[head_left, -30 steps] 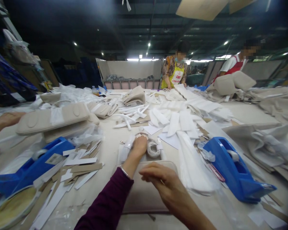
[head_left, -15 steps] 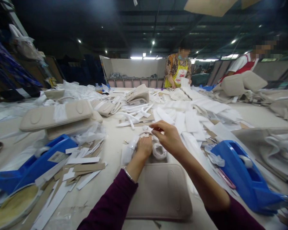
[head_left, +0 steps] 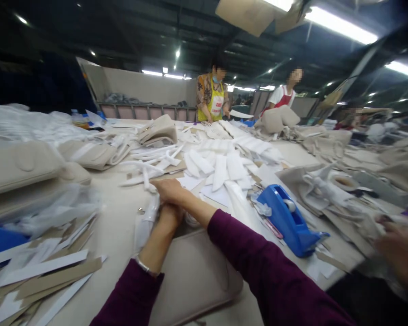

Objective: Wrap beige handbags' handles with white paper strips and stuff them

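Note:
A greyish-beige handbag (head_left: 190,276) lies flat on the table before me, its far end under my hands. My left hand (head_left: 172,216) is at that end, its fingers hidden behind my other hand. Crossing over it, my right hand (head_left: 170,191) has its fingers curled closed; what they hold, if anything, is hidden. Close to the right fingertips, a clear-wrapped white piece (head_left: 149,215) stands at the bag's left side. Part of a white wrapped coil (head_left: 192,220) shows under my right forearm.
A blue tape dispenser (head_left: 285,222) stands to the right. Cardboard strips (head_left: 57,276) lie at left, near stacked beige bags (head_left: 20,165). White foam pieces (head_left: 221,172) cover the middle. Another person's hand (head_left: 399,244) is at far right; a co-worker in a yellow apron (head_left: 216,102) stands opposite.
My view has turned to the right. My right hand has come down from beside the left hand and now crosses over it. Another person's hand has come into view at the right.

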### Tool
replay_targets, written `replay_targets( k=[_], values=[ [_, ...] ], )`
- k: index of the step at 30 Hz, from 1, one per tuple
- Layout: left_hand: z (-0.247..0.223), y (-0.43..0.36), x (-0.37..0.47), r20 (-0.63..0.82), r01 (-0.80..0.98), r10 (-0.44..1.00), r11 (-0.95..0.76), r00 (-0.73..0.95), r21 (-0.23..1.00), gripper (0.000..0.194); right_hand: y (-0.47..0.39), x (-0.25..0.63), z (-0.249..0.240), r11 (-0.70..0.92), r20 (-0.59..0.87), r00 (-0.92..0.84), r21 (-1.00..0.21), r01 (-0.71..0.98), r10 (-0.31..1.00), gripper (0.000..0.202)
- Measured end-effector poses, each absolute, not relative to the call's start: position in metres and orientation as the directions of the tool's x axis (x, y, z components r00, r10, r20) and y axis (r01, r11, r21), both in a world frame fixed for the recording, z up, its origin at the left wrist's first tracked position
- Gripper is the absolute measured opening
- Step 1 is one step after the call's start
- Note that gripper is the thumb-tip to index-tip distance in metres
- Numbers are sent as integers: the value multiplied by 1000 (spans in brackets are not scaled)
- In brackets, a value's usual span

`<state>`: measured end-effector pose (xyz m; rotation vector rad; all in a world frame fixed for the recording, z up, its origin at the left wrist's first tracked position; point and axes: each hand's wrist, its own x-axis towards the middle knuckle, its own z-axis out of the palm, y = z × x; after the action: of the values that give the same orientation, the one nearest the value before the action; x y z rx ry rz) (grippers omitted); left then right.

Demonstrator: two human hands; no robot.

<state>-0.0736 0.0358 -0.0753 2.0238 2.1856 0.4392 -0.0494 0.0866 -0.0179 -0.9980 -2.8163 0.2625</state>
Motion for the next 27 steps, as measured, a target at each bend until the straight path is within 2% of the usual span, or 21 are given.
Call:
replay_targets(
  k=[2, 3, 5, 6, 8, 11, 21, 24, 27],
  values=[
    [-72, 33, -74, 102, 963, 991, 59, -88, 261, 37, 92, -19, -19, 714, 159, -717, -372, 593, 679, 42],
    [-70, 30, -74, 102, 971, 992, 54, -80, 234, 37, 94, 4, -21, 671, 215, -658, -450, 589, 722, 38],
    [-66, 27, -73, 97, 983, 994, 36, -54, 180, 37, 98, 61, -26, 531, 276, -460, -558, 638, 844, 17],
    [-63, 26, -72, 93, 987, 994, 33, -48, 155, 37, 100, 92, -30, 428, 276, -328, -578, 695, 904, 15],
    [-60, 25, -70, 90, 990, 994, 46, -58, 131, 36, 107, 149, -38, 149, 180, -57, -553, 820, 982, 21],
    [-57, 25, -68, 103, 985, 989, 87, -103, 148, 34, 118, 207, -52, -24, 130, 96, -472, 881, 987, 29],
    [-65, 29, -69, 145, 983, 982, 101, -123, 151, 34, 146, 207, -60, -223, -15, 232, -346, 912, 973, 19],
    [-65, 32, -68, 141, 987, 982, 106, -123, 122, 34, 147, 206, -54, -227, -19, 232, -313, 922, 972, 14],
    [-66, 35, -69, 141, 989, 985, 84, -101, 121, 34, 136, 201, -41, -205, 11, 216, -272, 940, 976, 18]
  ],
)
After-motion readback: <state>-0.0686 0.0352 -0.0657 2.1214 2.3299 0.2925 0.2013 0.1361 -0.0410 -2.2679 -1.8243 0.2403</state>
